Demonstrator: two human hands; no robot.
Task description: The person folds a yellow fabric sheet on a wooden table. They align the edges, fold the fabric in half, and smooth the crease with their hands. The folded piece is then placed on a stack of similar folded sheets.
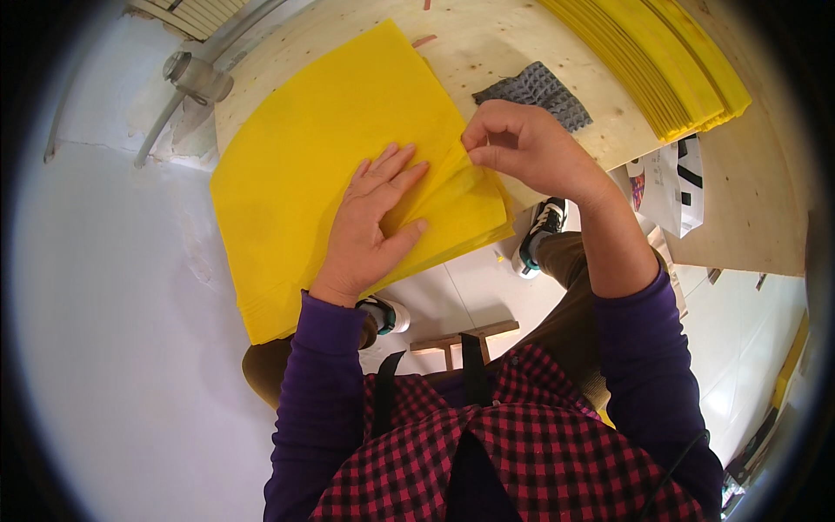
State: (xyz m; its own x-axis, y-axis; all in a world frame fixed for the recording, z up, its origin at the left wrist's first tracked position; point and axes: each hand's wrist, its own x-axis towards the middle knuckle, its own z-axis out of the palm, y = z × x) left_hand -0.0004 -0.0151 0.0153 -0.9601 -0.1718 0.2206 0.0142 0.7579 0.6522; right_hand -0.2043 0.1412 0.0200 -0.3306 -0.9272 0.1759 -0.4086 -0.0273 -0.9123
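A stack of large yellow sheets (pixel 300 165), fabric-like in look, lies on the wooden table and hangs past its near edge. On top of it rests my left hand (pixel 370 217), palm down with the fingers spread. My right hand (pixel 539 152) is closed in a pinch at the stack's right edge, thumb against forefinger. The top sheet wrinkles between the two hands, toward the pinch. Whether one sheet or more is between my right fingertips cannot be made out. Just beyond the right hand lies a crumpled grey textured cloth (pixel 544 91).
A second pile of folded yellow sheets (pixel 644 65) sits at the table's far right. Below it stands a white printed bag (pixel 670 187). The pale plywood tabletop (pixel 496 35) shows between the piles. A metal pipe fitting (pixel 200 78) is at the far left, beside the wall.
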